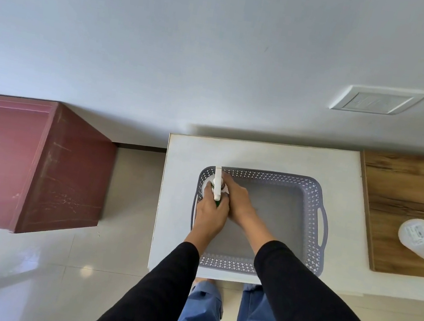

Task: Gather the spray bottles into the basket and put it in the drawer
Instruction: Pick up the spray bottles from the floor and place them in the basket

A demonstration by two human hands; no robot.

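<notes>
A grey perforated basket [312, 204] with side handles sits on a white counter [261, 154]. At its far-left corner a spray bottle [218, 183] with a white trigger head stands upright inside it. My left hand [209, 215] grips the bottle from the near side. My right hand [237, 200] is wrapped on it from the right. Its body is mostly hidden by my fingers. A second, translucent white bottle [420, 239] lies on the wooden surface to the right, outside the basket.
A wood-grain top [409, 186] adjoins the white counter on the right. A dark red cabinet [33, 159] stands to the left across a strip of tiled floor [48, 273]. A white wall plate [375, 101] is on the wall behind.
</notes>
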